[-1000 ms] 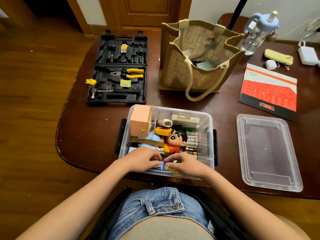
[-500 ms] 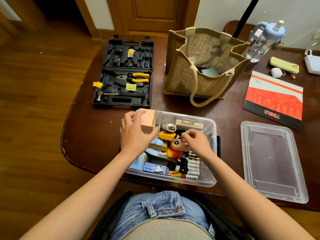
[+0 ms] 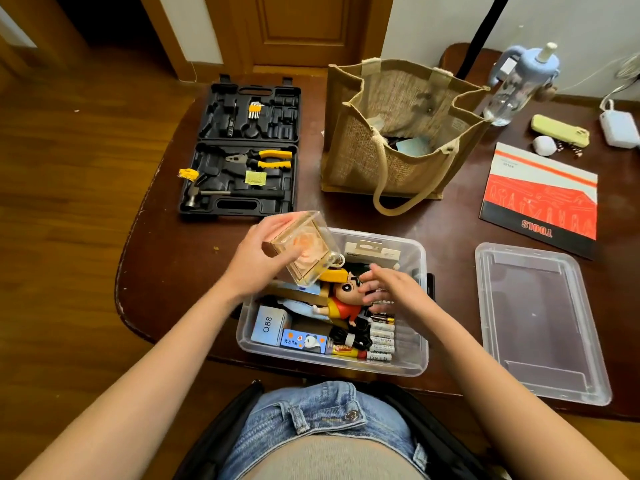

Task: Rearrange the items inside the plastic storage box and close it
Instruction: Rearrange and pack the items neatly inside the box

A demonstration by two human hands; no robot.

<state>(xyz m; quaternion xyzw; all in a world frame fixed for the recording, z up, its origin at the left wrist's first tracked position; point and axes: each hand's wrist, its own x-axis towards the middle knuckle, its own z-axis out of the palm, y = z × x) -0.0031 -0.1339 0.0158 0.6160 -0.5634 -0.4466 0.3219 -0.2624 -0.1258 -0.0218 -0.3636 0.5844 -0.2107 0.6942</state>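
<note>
While the person sits at the dark, shiny wooden table [image 3: 194,271], the see-through plastic storage box [image 3: 332,362] stands open at the near edge, right in front of them. Its flat clear lid [image 3: 540,327] lies on the table just to the right, apart from the box.

The left hand [image 3: 256,261] holds a small clear cube case [image 3: 304,251] with something pink and round inside, tilted and lifted above the far left corner of the box. Fingers and thumb curl around its sides. The right hand [image 3: 394,289] hangs over the middle of the box with fingers spread and loose, holding nothing; it is a bit blurry.

Inside the box lies a smooth cartoon boy toy [image 3: 341,303] in a red shirt. Next to it, along the right side, is a row of round batteries [image 3: 381,337]. At the near wall sit a pale blue box marked Q88 [image 3: 268,323] and a small blue panda box [image 3: 304,341]. A black cable coil [image 3: 346,332] lies between them and the batteries. A flat white card pack [image 3: 372,252] leans on the far wall.

Farther back on the table, a black hard tool case [image 3: 242,147] lies open with yellow-handled pliers [image 3: 266,159] and a hammer [image 3: 207,195] in its slots. A rough woven bag [image 3: 398,133] stands open beside it. A red and white booklet [image 3: 543,195] lies flat on the right.
</note>
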